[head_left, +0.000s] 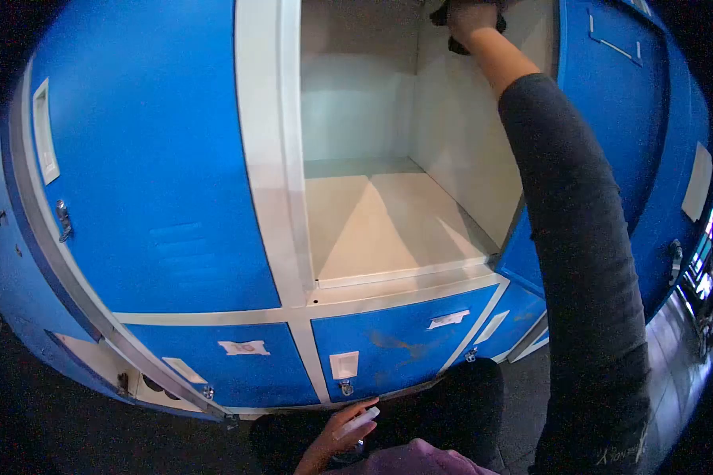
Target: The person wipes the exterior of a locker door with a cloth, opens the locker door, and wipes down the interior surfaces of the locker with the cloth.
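Note:
My right hand point(474, 19) is up inside the open locker compartment point(372, 229), closed on a black cloth point(458, 44) at the upper part of the right inner wall point(471, 127). Part of that hand is cut off by the top of the view. Low in front of my body, my left hand point(342, 434) is closed round what looks like a spray bottle point(358, 423) with a white head. Most of the bottle is hidden by the fingers and my purple clothing. The compartment's pale floor shows light streaks and shadows.
A closed blue door point(174, 158) stands left of the compartment. The open blue door point(610, 103) swings out at right, behind my arm. Smaller blue doors point(396, 340) with latches run below. At lower left, another door point(95, 356) stands ajar.

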Action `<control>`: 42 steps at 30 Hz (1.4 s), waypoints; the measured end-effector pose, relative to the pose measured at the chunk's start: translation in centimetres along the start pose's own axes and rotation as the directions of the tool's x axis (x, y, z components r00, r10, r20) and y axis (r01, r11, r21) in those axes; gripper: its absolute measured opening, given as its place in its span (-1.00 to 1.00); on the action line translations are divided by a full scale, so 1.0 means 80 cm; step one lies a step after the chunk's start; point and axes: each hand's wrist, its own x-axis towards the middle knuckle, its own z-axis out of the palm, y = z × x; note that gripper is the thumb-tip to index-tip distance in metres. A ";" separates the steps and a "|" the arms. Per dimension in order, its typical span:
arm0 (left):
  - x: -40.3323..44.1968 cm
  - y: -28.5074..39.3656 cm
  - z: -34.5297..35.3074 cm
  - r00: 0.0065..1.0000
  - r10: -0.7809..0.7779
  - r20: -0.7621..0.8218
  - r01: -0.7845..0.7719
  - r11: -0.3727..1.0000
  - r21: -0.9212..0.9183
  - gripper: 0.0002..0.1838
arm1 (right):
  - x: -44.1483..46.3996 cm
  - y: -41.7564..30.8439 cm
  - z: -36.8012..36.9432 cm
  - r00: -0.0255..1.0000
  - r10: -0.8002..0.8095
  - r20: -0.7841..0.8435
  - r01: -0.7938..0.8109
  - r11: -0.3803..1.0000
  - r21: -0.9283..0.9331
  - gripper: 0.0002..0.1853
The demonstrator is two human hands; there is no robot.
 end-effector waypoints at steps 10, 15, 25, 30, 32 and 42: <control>-0.006 -0.011 0.002 0.999 0.043 -0.022 -0.043 0.999 -0.023 -0.47 | -0.136 -0.091 0.119 0.932 -0.137 0.335 0.225 0.944 -0.240 -0.66; -0.013 -0.019 0.006 0.976 0.211 -0.044 -0.204 0.971 0.128 -0.45 | -0.238 -0.134 0.151 0.888 -0.193 0.417 0.263 0.958 -0.117 -0.76; -0.018 0.002 0.007 0.999 0.026 -0.029 -0.028 0.997 -0.072 -0.48 | -0.041 -0.040 0.050 0.939 -0.007 0.343 0.110 0.954 -0.280 -0.66; -0.010 0.005 0.007 0.984 0.171 -0.051 -0.169 0.985 0.033 -0.50 | -0.005 -0.007 -0.008 0.981 0.013 0.193 0.017 0.988 -0.153 -0.34; -0.011 0.012 0.004 0.991 0.122 -0.048 -0.122 0.993 -0.002 -0.50 | -0.019 -0.016 0.031 0.991 -0.060 0.120 0.080 0.983 -0.165 -0.55; -0.025 0.018 0.012 0.988 0.149 -0.034 -0.148 0.988 0.035 -0.48 | -0.239 -0.130 0.077 0.726 -0.155 0.670 0.286 0.954 -0.089 -0.69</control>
